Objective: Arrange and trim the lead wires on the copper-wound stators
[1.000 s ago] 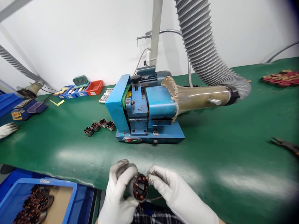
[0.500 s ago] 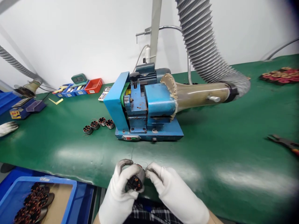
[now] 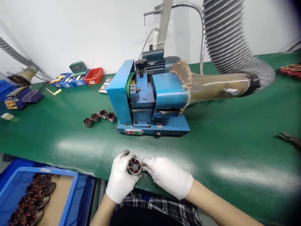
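1. In the lower middle of the frame, we hold a copper-wound ring (image 3: 134, 171) over the near side of the green bench (image 3: 223, 138). Its open face is turned toward us, and we see through its centre.
2. Our left hand (image 3: 121, 179), in a white glove, is curled around the ring from its left, gripping it with digits above and below.
3. Our right hand (image 3: 168, 175), also white-gloved, reaches in from the right. Its fingertips are gathered at the ring's right edge; we cannot tell whether they pinch anything.
4. A thin wire (image 3: 138, 158) rises from the ring's top edge.
5. Beyond our hands, in the upper middle, stands a blue machine (image 3: 142, 99) with red and green buttons low on its front. A tan duct (image 3: 216, 86) leaves its right side and joins a grey ribbed hose (image 3: 225, 37) running up out of the frame.
6. Left of the machine, we see four similar rings (image 3: 96, 119) in a crooked row on the bench.
7. In the lower left corner, a blue tray (image 3: 58, 171) holds more wound rings (image 3: 39, 201), heaped on its left part.
8. At upper left, we have a red bin (image 3: 88, 82) between blue bins (image 3: 77, 84) and a calculator (image 3: 106, 84).
9. At the right edge lie pliers (image 3: 291, 138), cut off by the frame.
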Available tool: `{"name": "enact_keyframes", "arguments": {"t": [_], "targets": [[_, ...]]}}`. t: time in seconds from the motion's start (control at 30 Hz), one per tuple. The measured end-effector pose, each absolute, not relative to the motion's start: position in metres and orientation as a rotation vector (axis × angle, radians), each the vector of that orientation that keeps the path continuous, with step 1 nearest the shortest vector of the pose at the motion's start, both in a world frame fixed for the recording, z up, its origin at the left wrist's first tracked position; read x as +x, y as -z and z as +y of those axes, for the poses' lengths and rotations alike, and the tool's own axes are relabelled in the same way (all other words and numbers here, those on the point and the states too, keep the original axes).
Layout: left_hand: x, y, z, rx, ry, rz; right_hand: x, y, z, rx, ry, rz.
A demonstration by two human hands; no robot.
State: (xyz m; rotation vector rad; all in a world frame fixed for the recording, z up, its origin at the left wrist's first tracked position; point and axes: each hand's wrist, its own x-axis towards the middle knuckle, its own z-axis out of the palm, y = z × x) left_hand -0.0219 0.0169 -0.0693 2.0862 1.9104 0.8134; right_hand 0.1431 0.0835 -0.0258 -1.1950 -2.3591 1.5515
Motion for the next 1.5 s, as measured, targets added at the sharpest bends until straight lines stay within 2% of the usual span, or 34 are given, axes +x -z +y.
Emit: {"name": "enact_keyframes", "arguments": {"t": [0.13, 0.2, 0.3, 0.37, 0.5, 0.63, 0.7, 0.87, 1.03, 1.27, 1.4, 1.5], "targets": [[-0.026, 0.067, 0.02, 2.126, -0.762, 1.908, 0.158, 0.028, 0.098, -0.947, -0.846, -2.989], [-0.027, 0.066, 0.019, 2.125, -0.748, 1.906, 0.173, 0.031, 0.108, -0.918, -0.707, -3.127], [-0.03, 0.065, 0.017, 2.13, -0.732, 1.871, 0.188, 0.029, 0.116, -1.12, -1.035, -2.923], [-0.031, 0.065, 0.017, 2.142, -0.724, 1.837, 0.184, 0.021, 0.112, -1.1, -1.136, -2.679], [-0.033, 0.068, 0.018, 2.139, -0.794, 1.829, 0.144, 0.01, 0.094, -0.992, -1.097, -2.468], [-0.037, 0.068, 0.017, 2.117, -0.75, 1.781, 0.121, 0.024, 0.096, -1.523, -0.929, -2.479], [-0.038, 0.066, 0.015, 2.104, -0.74, 1.777, 0.129, 0.034, 0.1, -1.666, -0.991, -2.474], [-0.036, 0.057, 0.014, 2.096, -0.737, 1.745, 0.165, 0.039, 0.095, -1.556, -1.253, -2.624], [-0.035, 0.055, 0.015, 2.102, -0.715, 1.737, 0.167, 0.033, 0.083, -1.024, -1.102, -2.33], [-0.035, 0.054, 0.013, 2.114, -0.69, 1.711, 0.158, 0.045, 0.075, -0.956, -1.061, -2.82], [-0.037, 0.053, 0.012, 2.106, -0.659, 1.716, 0.179, 0.052, 0.086, -1.026, -1.429, -2.368], [-0.037, 0.053, 0.011, 2.132, -0.644, 1.719, 0.186, 0.054, 0.091, -1.239, -1.389, -1.911]]}}
